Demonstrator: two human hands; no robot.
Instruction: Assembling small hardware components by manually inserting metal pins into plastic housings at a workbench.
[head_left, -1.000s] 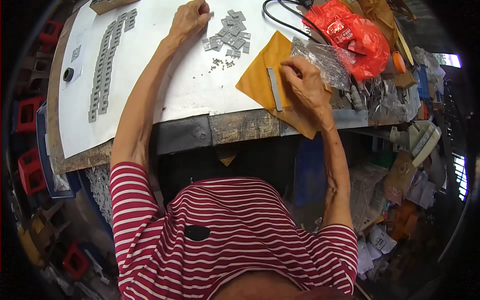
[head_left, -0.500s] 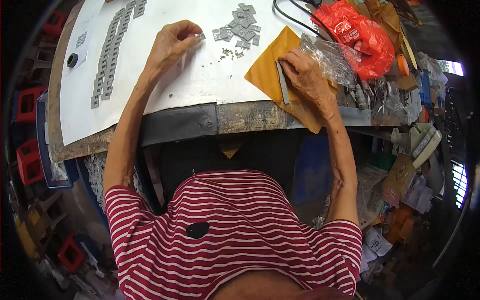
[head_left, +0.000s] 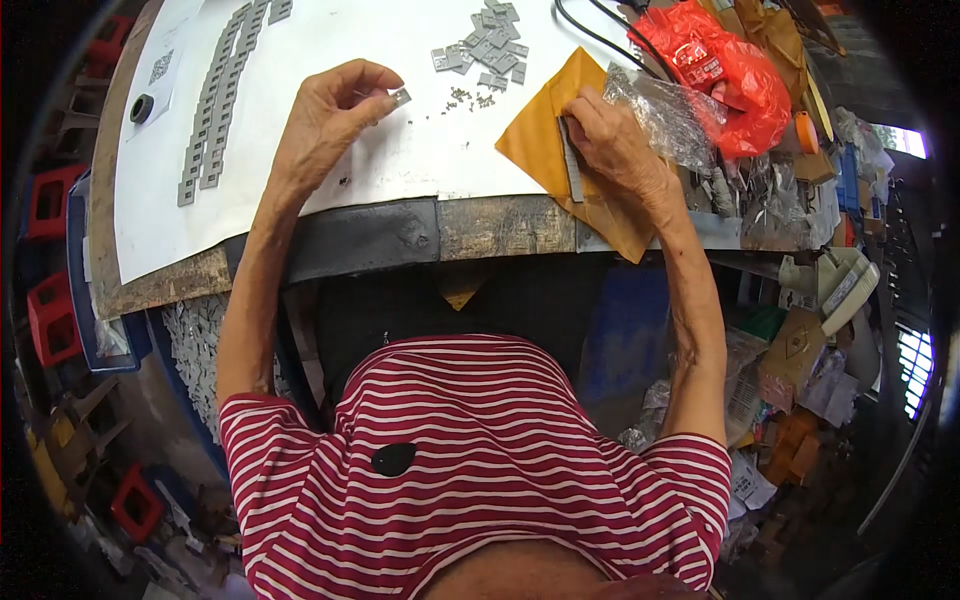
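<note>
My left hand (head_left: 328, 120) is closed in a pinch over the white sheet (head_left: 400, 165), a small flat grey metal piece (head_left: 402, 97) between its thumb and fingers. My right hand (head_left: 615, 140) has its fingers curled at the top of a thin grey strip (head_left: 573, 165), which lies along the orange-brown paper envelope (head_left: 535, 130). Between the hands, toward the back, is a loose pile of similar grey pieces (head_left: 490, 45). Closer to me lies a scatter of tiny brass-coloured parts (head_left: 470, 100). Long overlapping rows of grey pieces (head_left: 215, 115) run along the left side of the sheet.
A black ring (head_left: 142, 108), perhaps a tape roll, sits at the far left. Beyond my right hand are clear plastic wrap (head_left: 650, 105), a red plastic bag (head_left: 715, 80) and black cables (head_left: 640, 40). The worn table edge (head_left: 505, 225) runs before me. Red stools (head_left: 55, 205) stand left.
My left hand has drawn back a little toward me, still pinching the grey piece. My right hand stays at the strip on the envelope. The whole view has shifted slightly.
</note>
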